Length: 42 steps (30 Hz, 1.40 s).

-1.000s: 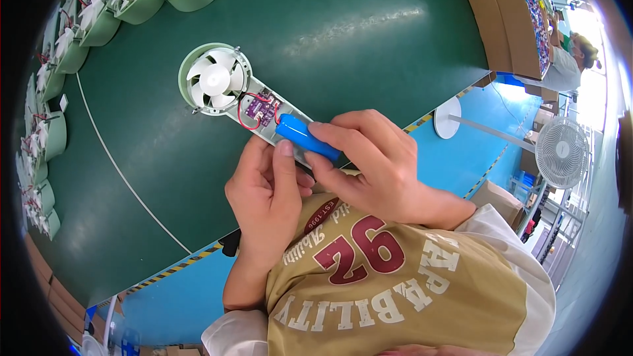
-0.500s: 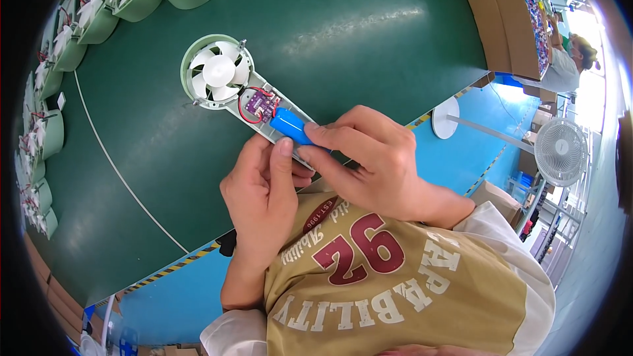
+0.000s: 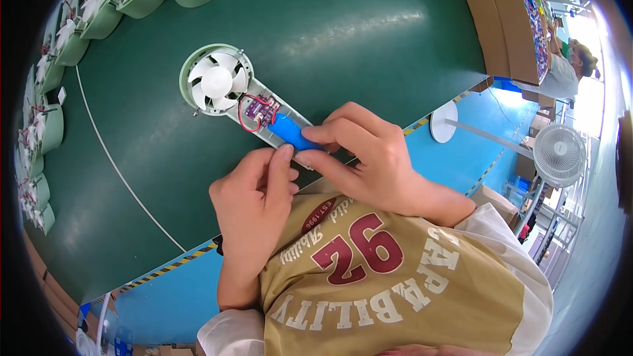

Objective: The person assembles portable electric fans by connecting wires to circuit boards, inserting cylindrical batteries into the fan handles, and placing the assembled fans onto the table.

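Note:
A half-open handheld fan lies tilted in front of me, its white blades (image 3: 216, 82) inside a pale green ring (image 3: 184, 86). From the ring a grey handle shell (image 3: 271, 137) runs toward my body, with a purple circuit board (image 3: 262, 109) and red and black wires in it. Below the board a blue cylindrical battery (image 3: 288, 130) sits in the shell. My right hand (image 3: 369, 151) pinches the battery's near end between thumb and fingers. My left hand (image 3: 256, 191) is closed, thumb and fingertip pinched at the handle's near-left edge; its other fingers are curled.
The green tabletop (image 3: 316, 33) carries a row of similar open fans (image 3: 99, 13) along the far left. An open cardboard box (image 3: 498, 29) of small parts stands at the far right. Beyond the table edge are a white standing fan (image 3: 559, 155) and another person (image 3: 567, 69).
The fan's head has shifted slightly down toward me. My left hand has drawn a little left, its fingers no longer reaching as far under the handle. My right hand keeps its pinch on the battery.

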Each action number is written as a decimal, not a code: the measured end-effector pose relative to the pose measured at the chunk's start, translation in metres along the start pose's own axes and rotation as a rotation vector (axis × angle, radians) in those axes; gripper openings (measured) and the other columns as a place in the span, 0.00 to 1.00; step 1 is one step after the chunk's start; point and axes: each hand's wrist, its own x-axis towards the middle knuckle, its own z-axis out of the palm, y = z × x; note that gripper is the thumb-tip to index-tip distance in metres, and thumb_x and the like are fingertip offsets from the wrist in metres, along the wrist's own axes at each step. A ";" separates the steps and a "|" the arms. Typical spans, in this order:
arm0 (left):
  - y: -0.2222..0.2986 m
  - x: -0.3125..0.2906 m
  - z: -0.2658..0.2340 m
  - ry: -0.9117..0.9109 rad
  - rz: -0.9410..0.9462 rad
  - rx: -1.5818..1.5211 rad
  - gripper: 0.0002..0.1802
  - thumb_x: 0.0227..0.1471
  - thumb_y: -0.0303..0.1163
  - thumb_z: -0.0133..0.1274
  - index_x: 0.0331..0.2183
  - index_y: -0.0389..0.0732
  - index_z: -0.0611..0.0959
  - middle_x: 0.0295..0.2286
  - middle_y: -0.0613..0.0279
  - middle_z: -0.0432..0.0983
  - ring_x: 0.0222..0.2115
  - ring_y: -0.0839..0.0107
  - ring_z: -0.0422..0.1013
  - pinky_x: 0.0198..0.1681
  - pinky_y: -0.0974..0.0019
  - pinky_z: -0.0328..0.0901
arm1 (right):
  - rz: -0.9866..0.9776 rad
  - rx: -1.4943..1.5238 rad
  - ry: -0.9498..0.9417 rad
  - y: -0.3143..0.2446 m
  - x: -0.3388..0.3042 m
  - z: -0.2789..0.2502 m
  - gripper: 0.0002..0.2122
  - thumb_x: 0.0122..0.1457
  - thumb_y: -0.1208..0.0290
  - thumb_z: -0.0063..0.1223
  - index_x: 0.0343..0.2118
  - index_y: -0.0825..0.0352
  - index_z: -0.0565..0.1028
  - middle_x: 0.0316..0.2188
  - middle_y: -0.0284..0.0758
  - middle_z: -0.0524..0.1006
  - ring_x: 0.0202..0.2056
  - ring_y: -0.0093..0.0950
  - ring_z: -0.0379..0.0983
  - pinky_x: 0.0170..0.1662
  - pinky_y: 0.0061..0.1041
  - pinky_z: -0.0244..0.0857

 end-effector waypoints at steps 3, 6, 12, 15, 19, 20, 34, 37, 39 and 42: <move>0.001 -0.006 -0.009 0.137 0.089 0.001 0.05 0.57 0.25 0.59 0.33 0.32 0.83 0.21 0.60 0.79 0.19 0.80 0.75 0.22 0.75 0.69 | 0.020 0.104 -0.085 -0.001 0.007 -0.014 0.09 0.52 0.79 0.66 0.37 0.70 0.82 0.28 0.37 0.78 0.24 0.24 0.74 0.26 0.21 0.66; 0.005 -0.001 -0.021 0.311 0.276 -0.018 0.05 0.54 0.23 0.60 0.35 0.32 0.84 0.24 0.59 0.79 0.20 0.79 0.75 0.22 0.75 0.68 | 0.125 0.126 -0.086 0.001 0.017 -0.023 0.07 0.54 0.80 0.63 0.37 0.70 0.82 0.27 0.36 0.78 0.25 0.23 0.73 0.26 0.22 0.65; 0.012 0.014 -0.044 0.428 0.595 0.257 0.07 0.51 0.19 0.63 0.35 0.34 0.85 0.29 0.58 0.80 0.25 0.76 0.73 0.27 0.74 0.69 | 0.027 0.143 -0.118 -0.004 0.028 -0.022 0.06 0.55 0.79 0.62 0.36 0.69 0.82 0.26 0.34 0.78 0.24 0.22 0.72 0.26 0.20 0.64; 0.015 0.021 -0.048 0.397 0.751 0.347 0.09 0.49 0.18 0.63 0.36 0.34 0.85 0.30 0.58 0.80 0.25 0.75 0.74 0.27 0.74 0.69 | -0.016 0.153 -0.102 -0.005 0.034 -0.020 0.07 0.54 0.79 0.63 0.36 0.69 0.82 0.26 0.34 0.77 0.22 0.21 0.71 0.26 0.20 0.64; 0.015 0.025 -0.043 0.314 0.801 0.402 0.11 0.47 0.19 0.65 0.36 0.34 0.86 0.31 0.58 0.79 0.26 0.73 0.75 0.27 0.73 0.69 | -0.079 0.149 -0.090 -0.006 0.038 -0.007 0.11 0.53 0.78 0.65 0.40 0.68 0.81 0.27 0.34 0.76 0.21 0.21 0.70 0.23 0.20 0.65; 0.015 0.024 -0.042 0.278 0.793 0.386 0.11 0.47 0.19 0.65 0.36 0.34 0.86 0.31 0.58 0.79 0.27 0.73 0.75 0.27 0.73 0.69 | -0.114 0.132 -0.075 -0.008 0.039 -0.003 0.12 0.53 0.78 0.65 0.41 0.67 0.81 0.28 0.33 0.76 0.21 0.21 0.71 0.23 0.21 0.66; 0.007 0.034 -0.032 0.287 0.640 0.347 0.09 0.47 0.19 0.64 0.34 0.36 0.86 0.29 0.59 0.79 0.26 0.70 0.75 0.29 0.71 0.69 | -0.299 0.041 -0.022 -0.004 0.049 0.014 0.05 0.51 0.78 0.65 0.32 0.66 0.81 0.26 0.33 0.75 0.21 0.29 0.73 0.22 0.26 0.67; 0.005 0.033 -0.030 0.295 0.569 0.270 0.09 0.47 0.19 0.64 0.35 0.36 0.86 0.29 0.59 0.78 0.25 0.69 0.75 0.29 0.70 0.70 | -0.219 0.058 -0.061 -0.008 0.052 0.019 0.04 0.51 0.79 0.64 0.29 0.65 0.80 0.25 0.32 0.74 0.19 0.28 0.71 0.21 0.25 0.65; 0.001 0.035 -0.031 0.329 0.704 0.432 0.10 0.48 0.18 0.63 0.35 0.36 0.86 0.31 0.58 0.79 0.26 0.68 0.76 0.30 0.69 0.70 | -0.137 0.104 -0.076 -0.009 0.055 0.021 0.04 0.50 0.79 0.62 0.28 0.65 0.79 0.24 0.31 0.74 0.18 0.26 0.70 0.20 0.25 0.64; -0.008 0.036 -0.038 0.296 0.877 0.468 0.12 0.48 0.17 0.62 0.37 0.37 0.86 0.33 0.57 0.79 0.27 0.66 0.76 0.31 0.67 0.71 | -0.208 0.044 -0.027 -0.009 0.054 0.025 0.04 0.49 0.80 0.62 0.27 0.64 0.78 0.24 0.31 0.73 0.18 0.26 0.69 0.20 0.25 0.64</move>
